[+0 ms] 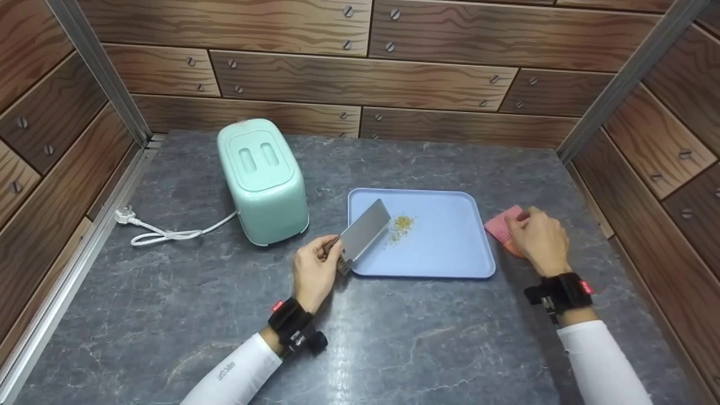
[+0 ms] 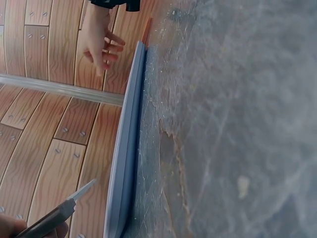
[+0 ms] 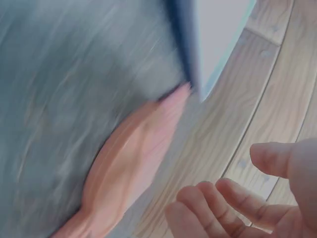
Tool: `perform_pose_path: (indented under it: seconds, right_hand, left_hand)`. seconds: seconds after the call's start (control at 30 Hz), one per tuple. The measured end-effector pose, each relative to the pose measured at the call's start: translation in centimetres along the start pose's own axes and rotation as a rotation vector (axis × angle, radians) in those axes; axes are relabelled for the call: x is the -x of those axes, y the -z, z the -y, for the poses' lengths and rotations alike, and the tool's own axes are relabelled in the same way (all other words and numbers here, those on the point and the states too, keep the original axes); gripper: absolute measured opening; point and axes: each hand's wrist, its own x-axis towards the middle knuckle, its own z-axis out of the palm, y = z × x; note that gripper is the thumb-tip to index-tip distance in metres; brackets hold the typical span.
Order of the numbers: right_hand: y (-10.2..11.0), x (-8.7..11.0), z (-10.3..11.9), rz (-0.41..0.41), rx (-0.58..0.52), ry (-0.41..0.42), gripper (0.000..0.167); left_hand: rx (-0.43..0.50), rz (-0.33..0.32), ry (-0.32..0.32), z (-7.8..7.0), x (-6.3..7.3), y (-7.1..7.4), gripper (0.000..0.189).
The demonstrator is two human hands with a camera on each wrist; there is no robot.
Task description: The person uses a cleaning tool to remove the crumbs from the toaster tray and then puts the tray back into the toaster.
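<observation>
My left hand (image 1: pixel 315 271) pinches the end of a flat grey metal plate (image 1: pixel 365 233) with a darker grip end. The plate is tilted over the left edge of a light blue tray (image 1: pixel 444 247). Yellow-brown crumbs (image 1: pixel 402 224) lie on the tray beside the plate. In the left wrist view the plate (image 2: pixel 84 190) appears edge-on. My right hand (image 1: pixel 541 239) hovers at a folded pink and orange cloth (image 1: pixel 499 224) right of the tray. In the right wrist view its fingers (image 3: pixel 237 198) are loosely bent and apart from the cloth (image 3: pixel 130 161).
A mint-green toaster (image 1: pixel 270 208) stands at the back left. Its white cord and plug (image 1: pixel 166 233) lie coiled beside it. Wood-patterned walls (image 1: pixel 360 79) and metal posts (image 1: pixel 619 84) bound the grey marbled table (image 1: pixel 185 320).
</observation>
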Motion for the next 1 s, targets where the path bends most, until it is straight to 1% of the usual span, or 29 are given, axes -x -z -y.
perform_pose_path:
  seconds: [0.07, 0.17, 0.23, 0.3, 0.4, 0.47, 0.57, 0.73, 0.83, 0.93, 1.0]
  right_hand:
    - [-0.5, 0.3, 0.9, -0.017, -0.041, 0.049, 0.045]
    - [-1.3, 0.6, 2.3, -0.047, -0.103, 0.097, 0.043]
    - [-1.9, 0.8, 3.2, -0.047, -0.14, 0.099, 0.043]
    - [-2.5, 1.1, 4.0, -0.025, -0.192, 0.08, 0.043]
    - [-3.1, 1.6, 5.1, 0.047, -0.305, 0.039, 0.045]
    - [-3.6, 1.9, 5.8, 0.088, -0.393, 0.022, 0.047]
    - [-4.5, 2.4, 6.8, 0.126, -0.52, 0.007, 0.045]
    - [-5.9, 3.6, 8.9, 0.188, -0.773, -0.064, 0.04]
    - [-6.5, 4.5, 10.3, 0.241, -0.9, -0.112, 0.039]
    - [-7.0, 5.4, 11.6, 0.288, -0.98, -0.145, 0.04]
    - [-7.4, 5.9, 12.4, 0.324, -1.014, -0.157, 0.041]
  left_hand:
    - [0.007, -0.001, 0.007, -0.1, 0.0, 0.0, 0.017]
    - [0.021, 0.002, 0.021, -0.2, 0.0, 0.0, 0.017]
    - [0.021, 0.003, 0.027, -0.3, 0.0, 0.0, 0.017]
    - [0.016, 0.007, 0.024, -0.2, 0.0, 0.0, 0.018]
    - [0.014, 0.007, 0.002, 0.0, 0.0, -0.1, 0.017]
    - [0.019, 0.005, -0.016, 0.1, 0.0, -0.1, 0.017]
    - [0.021, -0.001, -0.032, 0.1, 0.0, -0.1, 0.016]
    - [0.018, -0.009, -0.017, 0.0, 0.0, 0.0, 0.017]
    - [0.019, -0.01, -0.008, 0.0, -0.1, -0.1, 0.018]
    - [0.022, -0.011, -0.002, 0.0, -0.1, -0.1, 0.018]
    - [0.023, -0.011, 0.003, -0.1, -0.1, 0.0, 0.018]
